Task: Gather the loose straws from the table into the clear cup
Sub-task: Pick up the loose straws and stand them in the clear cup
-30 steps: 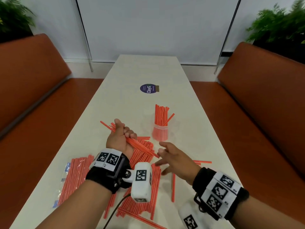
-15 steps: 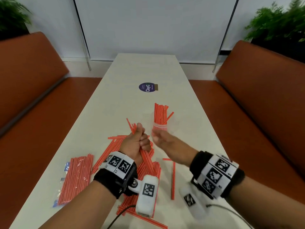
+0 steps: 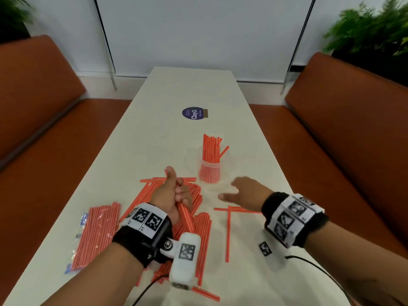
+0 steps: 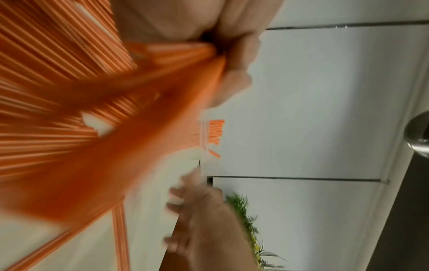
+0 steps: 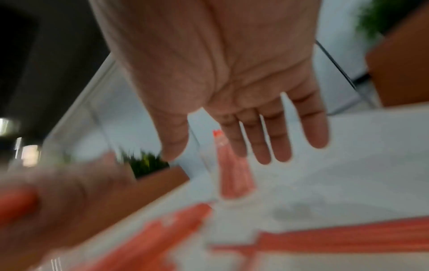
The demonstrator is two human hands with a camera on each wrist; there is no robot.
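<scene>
the left hand (image 3: 171,196) clenches a bundle of straws (image 3: 184,214) above the loose pile (image 3: 198,226) at the near middle of the surface (image 3: 167,133), the right hand (image 3: 245,192) released beside the clear cup (image 3: 209,172) mid-surface, likely to steady it for loading, both long edges well clear.

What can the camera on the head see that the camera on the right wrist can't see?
Only the head view shows the round purple sticker far up the table, the clear bag of straws by the table's left edge, and both wrist bands.

Only the right wrist view shows the palm side of the right hand, its fingers straight and spread, holding nothing.

Both show the clear cup standing full of red straws, loose straws lying on the table, and the left hand gripping a bundle of straws.
</scene>
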